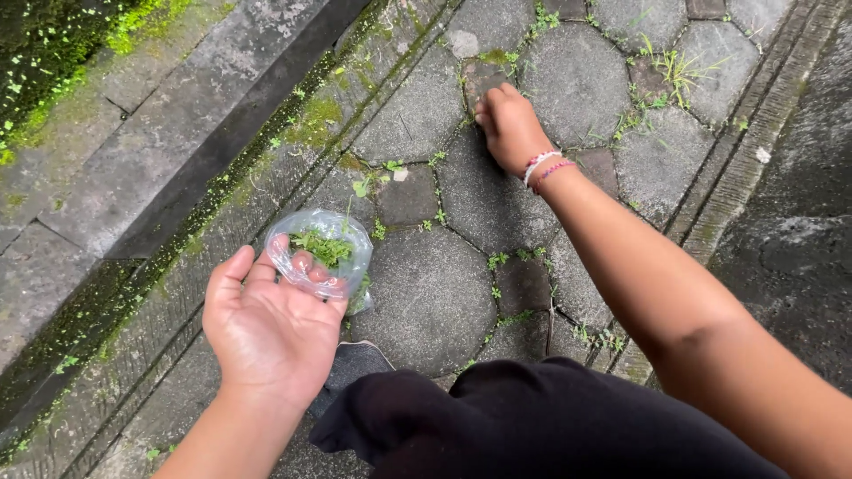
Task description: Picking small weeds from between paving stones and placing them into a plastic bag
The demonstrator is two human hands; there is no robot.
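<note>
My left hand [266, 324] lies palm up in the lower left and holds a clear plastic bag [321, 253] on its fingertips. Small green weeds sit inside the bag. My right hand [508, 126] reaches out to the upper middle, fingers curled down onto a joint between grey paving stones. A white and a pink beaded bracelet [543, 166] circle that wrist. What the right fingers pinch is hidden under the hand.
Hexagonal grey pavers [430, 297] have small weeds in their joints, with a grass tuft [676, 69] at the upper right. A mossy stone curb [133, 266] runs diagonally on the left. My dark-clothed knee [532, 421] fills the bottom.
</note>
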